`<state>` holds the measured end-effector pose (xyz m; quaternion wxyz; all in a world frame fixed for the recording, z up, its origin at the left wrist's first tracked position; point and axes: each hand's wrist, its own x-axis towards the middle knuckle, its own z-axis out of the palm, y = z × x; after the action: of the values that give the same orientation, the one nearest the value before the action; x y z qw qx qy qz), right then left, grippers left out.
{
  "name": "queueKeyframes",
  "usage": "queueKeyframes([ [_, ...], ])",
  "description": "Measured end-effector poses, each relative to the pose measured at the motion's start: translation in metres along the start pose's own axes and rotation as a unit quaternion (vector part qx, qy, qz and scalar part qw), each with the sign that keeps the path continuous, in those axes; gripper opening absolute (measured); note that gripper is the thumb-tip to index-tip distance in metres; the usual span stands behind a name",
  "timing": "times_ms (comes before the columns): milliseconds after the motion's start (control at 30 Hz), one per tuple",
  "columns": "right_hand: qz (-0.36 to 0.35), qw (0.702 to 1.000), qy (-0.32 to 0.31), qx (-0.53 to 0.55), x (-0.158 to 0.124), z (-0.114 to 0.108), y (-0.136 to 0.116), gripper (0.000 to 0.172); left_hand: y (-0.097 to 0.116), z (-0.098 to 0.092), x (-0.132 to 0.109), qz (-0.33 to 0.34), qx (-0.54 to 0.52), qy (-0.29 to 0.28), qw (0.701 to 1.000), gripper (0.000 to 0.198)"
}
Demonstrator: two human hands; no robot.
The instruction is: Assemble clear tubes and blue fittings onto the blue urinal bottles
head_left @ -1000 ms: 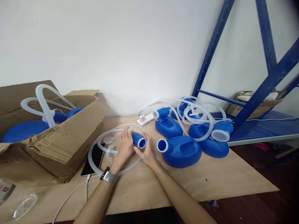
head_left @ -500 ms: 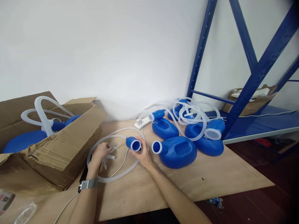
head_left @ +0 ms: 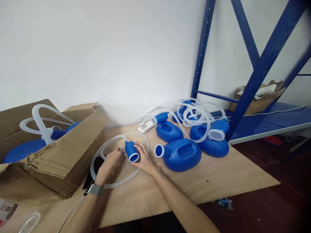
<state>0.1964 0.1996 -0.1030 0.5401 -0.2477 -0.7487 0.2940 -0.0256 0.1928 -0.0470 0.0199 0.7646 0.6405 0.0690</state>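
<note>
My right hand [head_left: 144, 159] grips a blue urinal funnel [head_left: 131, 150] from its right side. Its white-rimmed mouth faces me and tilts down. A translucent tube [head_left: 111, 138] leaves its back end and lies coiled on the table. Just left of the funnel, my left hand [head_left: 113, 161] is closed, fingertips pinched on a small clear plastic piece [head_left: 123, 151], mostly hidden. To the right of my right hand, a blue urinal bottle [head_left: 182, 155] lies with its open neck toward the funnel.
A cardboard box [head_left: 80, 145] holding blue bottles and tubes stands at the left. More bottles [head_left: 169, 131] with funnels and tangled tubing [head_left: 206, 121] lie at the back right. A power strip [head_left: 145, 127] sits by the wall. Blue shelving [head_left: 255, 77] rises at the right.
The funnel in my right hand has shifted left and turned its mouth downward. My left hand has moved right and up, bringing the clear piece close to the funnel.
</note>
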Motion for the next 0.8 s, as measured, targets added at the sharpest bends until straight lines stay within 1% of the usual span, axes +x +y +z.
queueKeyframes([
  [100,-0.002,1.000,0.007,-0.016,0.002,-0.002,-0.003,0.080,0.007,-0.008,-0.005,-0.003,-0.023,0.016,1.000,0.019],
  [167,0.004,1.000,0.016,-0.021,0.004,-0.004,-0.003,0.072,0.008,-0.019,-0.009,-0.010,-0.047,0.044,0.998,0.021],
  [267,0.031,0.998,0.051,-0.023,0.006,-0.005,-0.001,0.068,0.010,-0.042,-0.016,-0.031,-0.094,0.103,0.990,0.032],
  [333,0.050,0.997,0.063,-0.021,0.007,-0.005,0.001,0.068,0.016,-0.056,-0.023,-0.040,-0.127,0.133,0.982,0.042],
  [400,0.071,0.995,0.065,-0.020,0.006,-0.004,0.003,0.068,0.029,-0.065,-0.028,-0.033,-0.158,0.139,0.977,0.048],
  [433,0.082,0.994,0.067,-0.023,0.006,-0.004,0.004,0.068,0.037,-0.067,-0.030,-0.017,-0.170,0.128,0.977,0.050],
  [533,0.100,0.992,0.065,-0.033,0.004,-0.004,0.007,0.069,0.063,-0.063,-0.028,0.046,-0.167,0.080,0.982,0.047],
  [567,0.098,0.993,0.057,-0.032,0.004,-0.004,0.008,0.071,0.070,-0.060,-0.025,0.060,-0.155,0.074,0.983,0.045],
  [633,0.090,0.995,0.038,-0.026,0.003,-0.004,0.009,0.074,0.080,-0.052,-0.019,0.063,-0.125,0.089,0.986,0.039],
  [700,0.084,0.996,0.022,-0.014,0.003,-0.004,0.009,0.080,0.085,-0.044,-0.013,0.049,-0.102,0.115,0.987,0.035],
  [800,0.092,0.994,0.001,0.058,0.003,-0.006,0.005,0.085,0.086,-0.035,-0.009,0.038,-0.071,0.143,0.986,0.034],
])
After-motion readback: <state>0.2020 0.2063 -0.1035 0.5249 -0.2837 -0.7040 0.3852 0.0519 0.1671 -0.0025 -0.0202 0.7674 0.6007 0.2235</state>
